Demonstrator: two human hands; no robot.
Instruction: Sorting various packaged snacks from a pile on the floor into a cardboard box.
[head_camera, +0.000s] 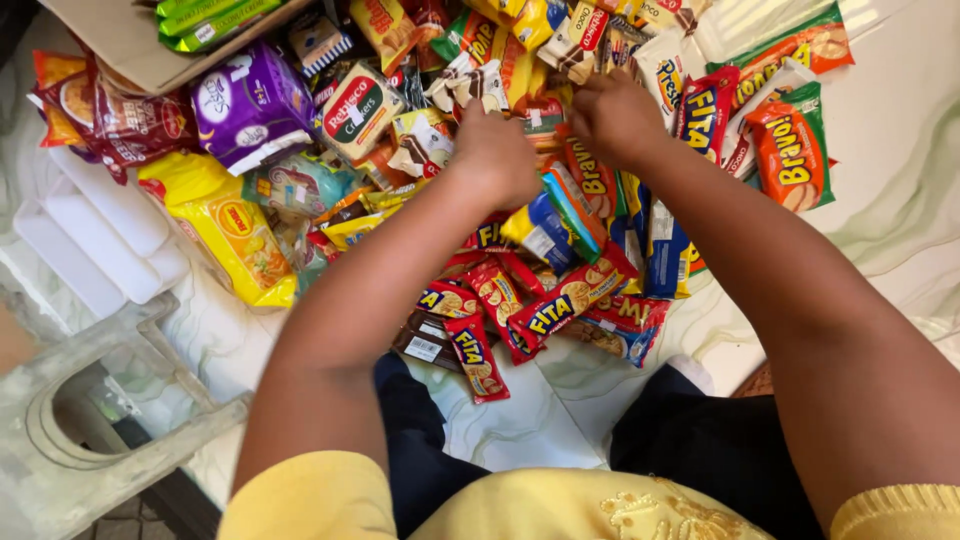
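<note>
I count two hands of mine — my left hand (495, 155) and right hand (615, 115) — one purple packet (250, 105), one big yellow packet (230, 235), two orange-and-green packets (790, 150) and one white tray (100, 235).

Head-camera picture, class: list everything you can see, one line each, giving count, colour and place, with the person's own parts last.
Pile of snack packets: many, too many to count, mostly red, yellow and orange, spread on the floor ahead.
Purple plastic packet: one, purple, upper left of the pile.
Large yellow plastic packet: one, yellow, left edge of the pile.
Green-edged orange snack packet: one, right edge of the pile.
White plastic tray: one, white, left of the pile.
Cardboard box: one, brown, top left, with green packets in it.
Pale marbled floor: white-green, under everything.
Grey stool-like frame: one, bottom left.
Left hand: closed, knuckles up, on packets in mid-pile.
Right hand: closed, on packets beside the left.
</note>
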